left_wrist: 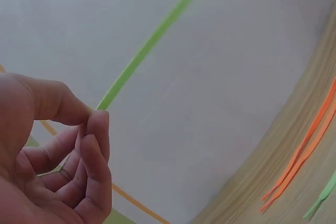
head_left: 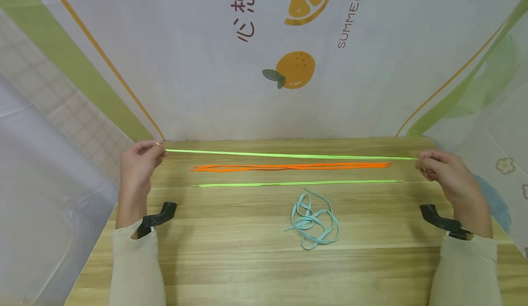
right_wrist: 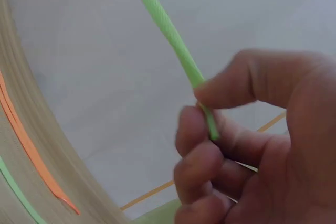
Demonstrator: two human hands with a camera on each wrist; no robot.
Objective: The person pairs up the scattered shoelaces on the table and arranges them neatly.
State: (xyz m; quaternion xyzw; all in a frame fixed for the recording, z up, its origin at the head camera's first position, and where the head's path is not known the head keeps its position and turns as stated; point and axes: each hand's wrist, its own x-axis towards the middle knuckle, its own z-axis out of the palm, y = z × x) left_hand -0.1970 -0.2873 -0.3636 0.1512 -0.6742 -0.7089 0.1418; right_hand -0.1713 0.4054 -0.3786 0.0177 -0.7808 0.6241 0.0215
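Observation:
A yellow-green shoelace [head_left: 288,155] is stretched nearly straight between both hands, above the far part of the table. My left hand [head_left: 142,161] pinches one end between thumb and forefinger; the left wrist view shows the lace [left_wrist: 152,40] rising from that pinch. At the other end my right hand [head_left: 443,171] pinches the lace, and a short tip [right_wrist: 212,127] pokes out below the thumb in the right wrist view. Beneath it on the table, two orange shoelaces [head_left: 288,166] lie side by side. Nearer to me lies another yellow-green shoelace [head_left: 297,183], laid out straight.
A light blue shoelace [head_left: 315,228] lies in a loose tangle nearer the front of the wooden table [head_left: 231,269]. Behind the table's far edge hangs a white cloth [head_left: 206,90] with fruit prints. Black wrist mounts [head_left: 161,215] sit on both forearms.

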